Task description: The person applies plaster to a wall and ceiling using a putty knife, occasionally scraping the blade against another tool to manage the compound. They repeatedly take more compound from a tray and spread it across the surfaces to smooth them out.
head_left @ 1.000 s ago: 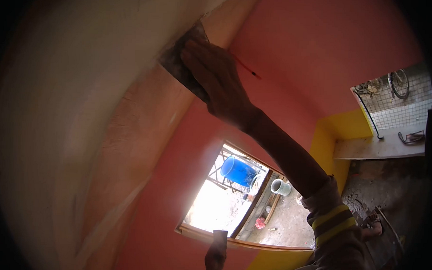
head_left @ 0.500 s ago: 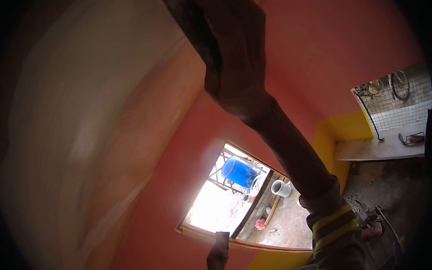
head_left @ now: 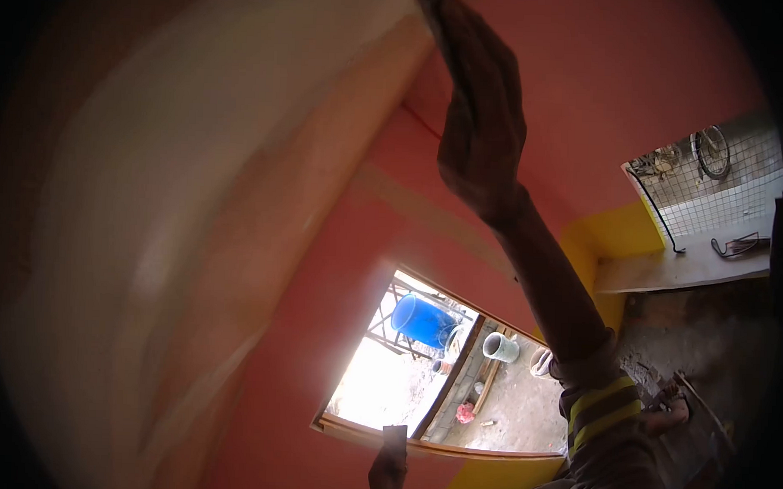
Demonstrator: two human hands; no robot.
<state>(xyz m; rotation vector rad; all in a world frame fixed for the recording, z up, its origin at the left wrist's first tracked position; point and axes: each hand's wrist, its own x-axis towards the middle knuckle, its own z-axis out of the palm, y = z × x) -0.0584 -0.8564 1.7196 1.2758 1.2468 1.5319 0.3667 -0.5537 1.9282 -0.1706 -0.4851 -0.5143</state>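
Observation:
My right hand [head_left: 486, 136] reaches out at the top of the view, its fingers closed along a flat, dark, thin-edged tool [head_left: 450, 52]. The tool's far end overlaps the border where the streaky pale surface [head_left: 152, 193] meets the red wall [head_left: 577, 104]. What kind of tool this is I cannot tell, as the hand covers most of it. Low in the view, my left hand [head_left: 387, 477] is wrapped round a small scraper with a flat, squarish blade [head_left: 394, 437], which stands in front of the window's lower frame.
Beyond the window opening [head_left: 387, 365] are a blue barrel [head_left: 422, 321] and a pale bucket [head_left: 500, 347]. A mesh-covered opening [head_left: 691, 190] with a ledge [head_left: 658, 271] lies at the right. A foot [head_left: 668, 416] shows near a thin bar [head_left: 705, 409] at lower right.
My right hand and its tool have moved right in the view, showing more of the border and a pale strip on the red wall. My left hand has shifted slightly down and left.

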